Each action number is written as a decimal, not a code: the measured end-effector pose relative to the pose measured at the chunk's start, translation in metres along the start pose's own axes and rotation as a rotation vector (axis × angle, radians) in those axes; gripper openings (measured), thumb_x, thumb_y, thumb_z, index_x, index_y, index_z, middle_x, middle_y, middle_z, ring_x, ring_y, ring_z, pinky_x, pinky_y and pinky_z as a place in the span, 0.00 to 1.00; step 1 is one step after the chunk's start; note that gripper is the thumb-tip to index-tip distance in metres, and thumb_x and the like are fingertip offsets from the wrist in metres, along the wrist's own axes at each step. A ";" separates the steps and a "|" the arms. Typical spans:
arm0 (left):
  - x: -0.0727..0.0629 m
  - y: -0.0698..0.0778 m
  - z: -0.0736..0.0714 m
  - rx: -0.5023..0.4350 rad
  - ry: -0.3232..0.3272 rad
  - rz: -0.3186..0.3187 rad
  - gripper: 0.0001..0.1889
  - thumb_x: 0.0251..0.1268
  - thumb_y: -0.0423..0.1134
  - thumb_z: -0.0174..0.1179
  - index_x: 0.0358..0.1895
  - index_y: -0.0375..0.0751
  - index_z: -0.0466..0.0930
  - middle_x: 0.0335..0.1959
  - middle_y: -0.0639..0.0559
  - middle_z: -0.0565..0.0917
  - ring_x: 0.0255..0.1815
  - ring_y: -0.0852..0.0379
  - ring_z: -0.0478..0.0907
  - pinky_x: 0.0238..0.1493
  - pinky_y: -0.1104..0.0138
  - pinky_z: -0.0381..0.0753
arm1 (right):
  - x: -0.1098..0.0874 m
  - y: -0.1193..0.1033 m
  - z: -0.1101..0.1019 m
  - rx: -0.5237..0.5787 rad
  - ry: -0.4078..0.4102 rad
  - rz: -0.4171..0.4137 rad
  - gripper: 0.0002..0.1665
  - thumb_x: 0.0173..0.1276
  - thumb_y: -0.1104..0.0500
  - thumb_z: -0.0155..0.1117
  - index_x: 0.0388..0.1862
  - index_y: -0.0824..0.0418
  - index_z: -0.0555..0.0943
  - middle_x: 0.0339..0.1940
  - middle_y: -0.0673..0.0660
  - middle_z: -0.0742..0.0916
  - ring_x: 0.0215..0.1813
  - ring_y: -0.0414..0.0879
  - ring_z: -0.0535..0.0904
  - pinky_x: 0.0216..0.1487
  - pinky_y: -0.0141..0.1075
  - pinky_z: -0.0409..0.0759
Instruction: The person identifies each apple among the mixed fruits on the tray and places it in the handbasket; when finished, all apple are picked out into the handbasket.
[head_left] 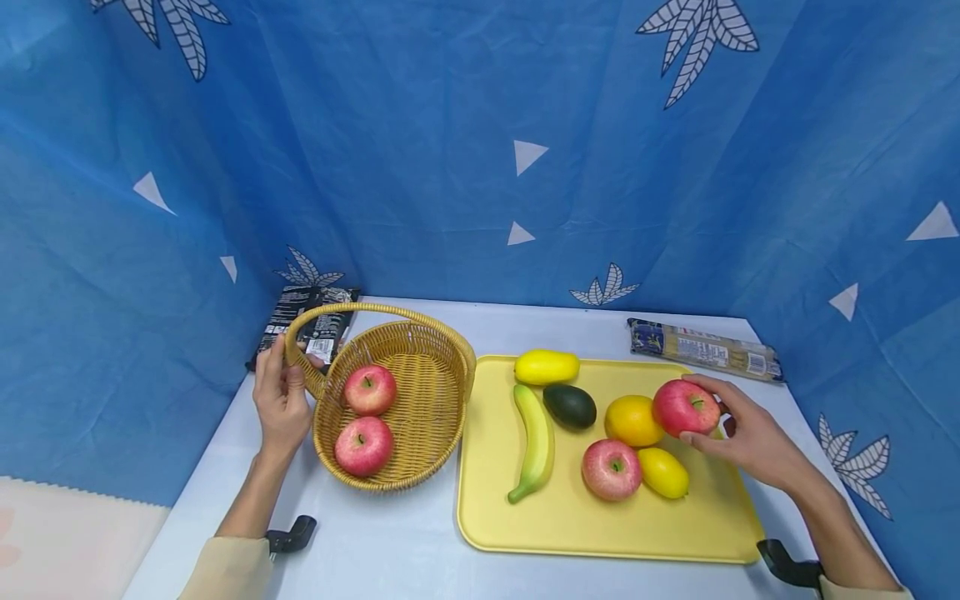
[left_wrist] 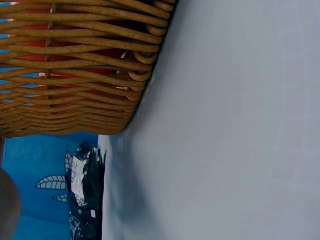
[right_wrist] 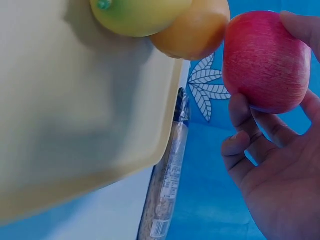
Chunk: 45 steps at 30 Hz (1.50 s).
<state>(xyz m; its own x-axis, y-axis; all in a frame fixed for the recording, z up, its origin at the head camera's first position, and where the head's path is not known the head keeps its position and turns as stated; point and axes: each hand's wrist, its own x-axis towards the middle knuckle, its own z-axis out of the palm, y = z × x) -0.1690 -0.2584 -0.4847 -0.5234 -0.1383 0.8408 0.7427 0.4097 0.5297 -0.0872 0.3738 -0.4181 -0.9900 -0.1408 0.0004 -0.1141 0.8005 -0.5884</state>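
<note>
On the left, my left hand [head_left: 281, 404] grips the handle of a woven basket [head_left: 427, 417] at its left side. Some of the fingers are hidden behind the handle. Inside the basket lie two red apples, one apple [head_left: 370, 390] farther back and another apple [head_left: 363, 446] nearer. My right hand [head_left: 750, 433] holds a red apple [head_left: 686, 407] between thumb and fingers, above the right part of a yellow tray [head_left: 495, 517]. Another red apple [head_left: 612, 470] rests on the tray, beside an orange [head_left: 633, 420] and a lemon [head_left: 663, 472].
Also on the tray are a banana [head_left: 534, 446], a dark green avocado [head_left: 570, 407] and a yellow oblong fruit [head_left: 547, 367]. Behind the tray lies a clear pack of noodles [head_left: 708, 350]. A black packet [head_left: 288, 312] sits behind the basket. Blue cloth [head_left: 450, 167] surrounds the white table.
</note>
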 end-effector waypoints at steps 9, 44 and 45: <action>0.000 -0.002 -0.001 -0.023 -0.008 0.005 0.28 0.74 0.17 0.43 0.75 0.34 0.60 0.51 0.22 0.71 0.40 0.57 0.81 0.42 0.76 0.78 | 0.007 -0.009 0.003 0.015 0.013 -0.043 0.50 0.59 0.46 0.78 0.77 0.50 0.65 0.64 0.57 0.76 0.45 0.41 0.70 0.35 0.31 0.75; -0.003 -0.004 -0.002 -0.011 -0.019 -0.006 0.30 0.73 0.16 0.43 0.76 0.35 0.59 0.52 0.23 0.71 0.41 0.57 0.81 0.43 0.77 0.78 | 0.035 -0.065 0.031 0.114 -0.060 -0.189 0.47 0.57 0.48 0.79 0.73 0.36 0.67 0.68 0.47 0.73 0.55 0.46 0.73 0.44 0.37 0.80; -0.003 -0.004 -0.002 -0.012 -0.020 -0.006 0.30 0.73 0.16 0.43 0.76 0.35 0.59 0.52 0.23 0.71 0.41 0.57 0.81 0.43 0.77 0.78 | 0.036 -0.066 0.031 0.114 -0.062 -0.197 0.47 0.57 0.48 0.80 0.73 0.36 0.67 0.68 0.48 0.74 0.55 0.46 0.73 0.44 0.37 0.79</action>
<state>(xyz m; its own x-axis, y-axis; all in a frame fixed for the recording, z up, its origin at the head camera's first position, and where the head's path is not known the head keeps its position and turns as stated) -0.1698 -0.2614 -0.4897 -0.5356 -0.1229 0.8355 0.7445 0.3982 0.5358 -0.1129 0.2975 -0.4041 -0.9421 -0.3265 0.0766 -0.2913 0.6833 -0.6696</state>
